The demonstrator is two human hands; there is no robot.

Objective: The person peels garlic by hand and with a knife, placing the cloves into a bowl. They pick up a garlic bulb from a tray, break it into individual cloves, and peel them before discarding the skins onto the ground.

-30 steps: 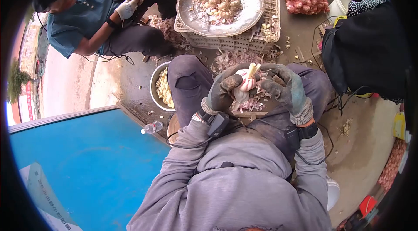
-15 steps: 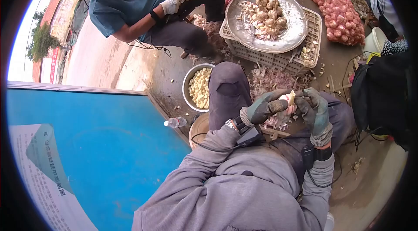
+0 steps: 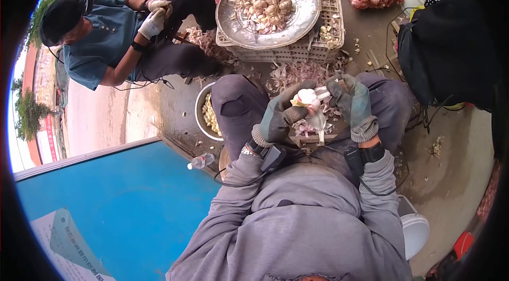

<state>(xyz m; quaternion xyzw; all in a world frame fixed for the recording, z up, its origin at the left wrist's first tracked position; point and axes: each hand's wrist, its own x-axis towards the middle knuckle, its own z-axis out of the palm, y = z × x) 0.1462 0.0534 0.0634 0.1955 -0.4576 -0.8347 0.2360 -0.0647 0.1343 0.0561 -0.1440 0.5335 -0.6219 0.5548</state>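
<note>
My gloved left hand (image 3: 280, 114) is closed round a garlic bulb (image 3: 309, 97), which shows white and pink above my lap. Loose white skin (image 3: 318, 121) hangs below the bulb. On the other side, my gloved right hand (image 3: 352, 100) has its fingers bent together beside the bulb's pale stem (image 3: 322, 92); what lies between them is too small to make out. Purple peelings (image 3: 299, 75) lie on the ground beyond my hands. Past them, a round metal tray (image 3: 306, 16) holds garlic bulbs (image 3: 271, 0) and loose skins.
A plastic crate (image 3: 331, 3) supports the tray. A bowl of peeled cloves (image 3: 200, 114) and a bottle (image 3: 201, 161) are left of my knees, near a blue board (image 3: 132, 201). A gloved co-worker (image 3: 101, 34) sits at upper left; a black bag (image 3: 450, 42) is at right.
The view has swung, so the tray and co-worker appear farther left. The bulb has been turned in my left hand, and loose white skin now hangs under it.
</note>
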